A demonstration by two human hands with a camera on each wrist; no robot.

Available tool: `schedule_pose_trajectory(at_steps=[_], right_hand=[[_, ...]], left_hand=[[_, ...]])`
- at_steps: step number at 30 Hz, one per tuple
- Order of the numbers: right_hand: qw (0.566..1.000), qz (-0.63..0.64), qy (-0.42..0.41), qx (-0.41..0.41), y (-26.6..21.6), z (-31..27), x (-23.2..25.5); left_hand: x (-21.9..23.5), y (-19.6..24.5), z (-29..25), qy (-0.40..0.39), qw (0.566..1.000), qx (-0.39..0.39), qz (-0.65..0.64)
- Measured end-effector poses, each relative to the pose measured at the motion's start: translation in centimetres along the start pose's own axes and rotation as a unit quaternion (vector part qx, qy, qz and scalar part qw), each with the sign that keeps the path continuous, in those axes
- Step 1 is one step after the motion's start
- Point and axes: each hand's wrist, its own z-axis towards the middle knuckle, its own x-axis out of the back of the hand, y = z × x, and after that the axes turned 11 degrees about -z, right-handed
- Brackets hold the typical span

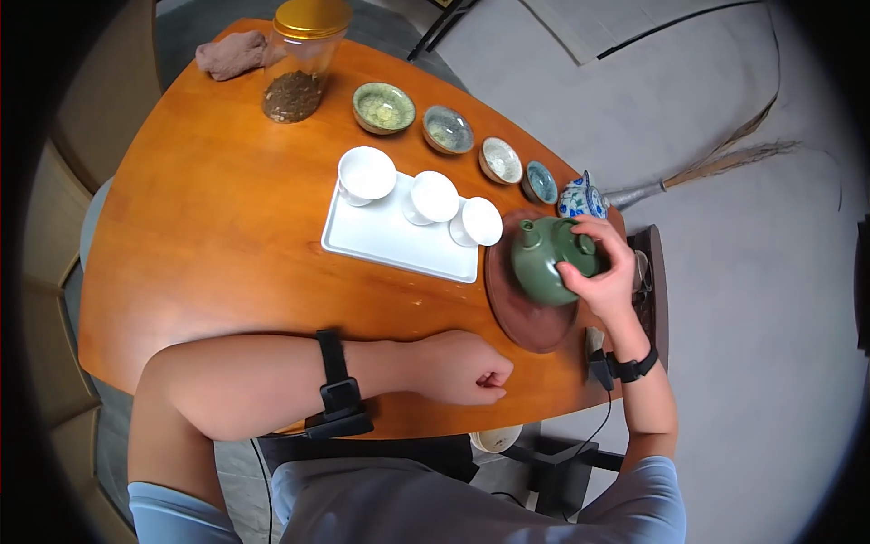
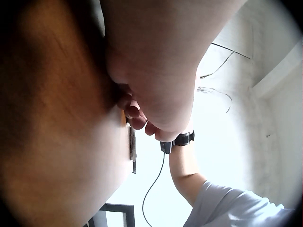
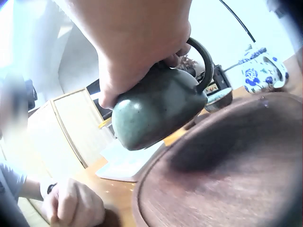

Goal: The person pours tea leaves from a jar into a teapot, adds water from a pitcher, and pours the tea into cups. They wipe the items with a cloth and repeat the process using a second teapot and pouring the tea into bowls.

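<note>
My right hand (image 1: 607,272) grips a green teapot (image 1: 536,270) from above, the thumb on its near side and the fingers across by the lid. In the right wrist view the teapot (image 3: 156,111) hangs over a round brown tray (image 3: 199,189), casting a shadow on it, and its loop handle shows past the fingers. My left hand (image 1: 464,367) rests near the table's front edge, fingers curled in and holding nothing. Left of the teapot, three white cups (image 1: 367,174) stand on a white rectangular tray (image 1: 390,254).
Several small glazed bowls (image 1: 383,107) line the table's far edge, ending at a blue-and-white pot (image 1: 582,196). A gold-lidded jar (image 1: 294,95) with dark contents and a crumpled cloth (image 1: 232,56) are at the far left. A dark shelf (image 1: 654,299) flanks the table's right side.
</note>
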Motion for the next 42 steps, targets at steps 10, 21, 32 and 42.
schedule_pose_trajectory(at_steps=[10, 21, 32, 42], right_hand=[[0.991, -0.041, -0.021, 0.128, -6.8, 7.9, 2.5], [0.968, -0.124, -0.062, 0.211, -10.1, 13.7, -0.7], [0.953, -0.166, -0.079, 0.239, -11.4, 15.7, -2.2], [0.941, -0.205, -0.081, 0.258, -12.2, 16.5, -2.7]], left_hand=[[-0.1, 0.0, 0.1, 0.000, 1.000, 0.007, 0.007], [-0.1, -0.2, 0.0, -0.002, 1.000, 0.013, 0.013], [-0.1, -0.3, 0.0, 0.007, 1.000, -0.002, 0.010], [-0.1, -0.6, 0.0, 0.010, 1.000, -0.010, 0.008]])
